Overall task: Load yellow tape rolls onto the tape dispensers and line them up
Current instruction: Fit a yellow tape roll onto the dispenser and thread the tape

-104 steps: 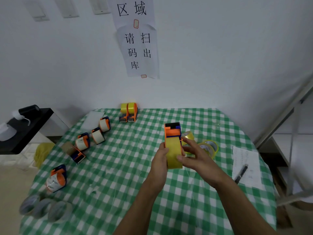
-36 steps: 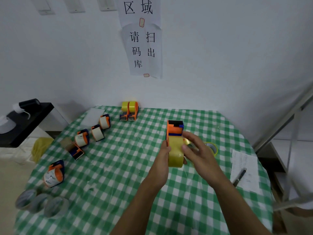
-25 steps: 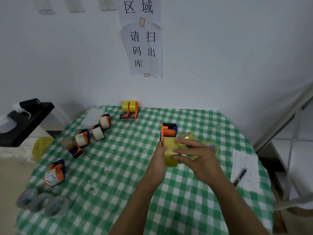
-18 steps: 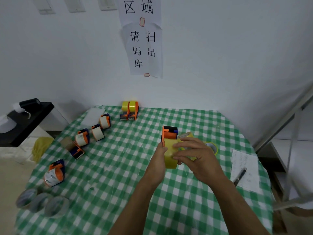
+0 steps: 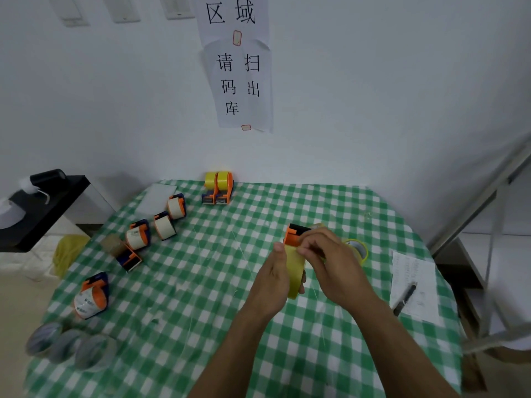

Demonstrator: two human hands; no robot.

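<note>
Work goes on over the table: the left hand grips the yellow tape roll on an orange dispenser to keep it steady, and the right hand pinches at that dispenser's top, likely threading the tape. Two filled dispensers sit together by the wall; signs read 区域 and 请扫码出库.

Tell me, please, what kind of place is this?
Probably a stockroom or packing corner. The paper signs on the wall ask to scan goods out of stock; the checked table holds many tape dispensers; a written sheet with a pen lies at its right edge.
</note>
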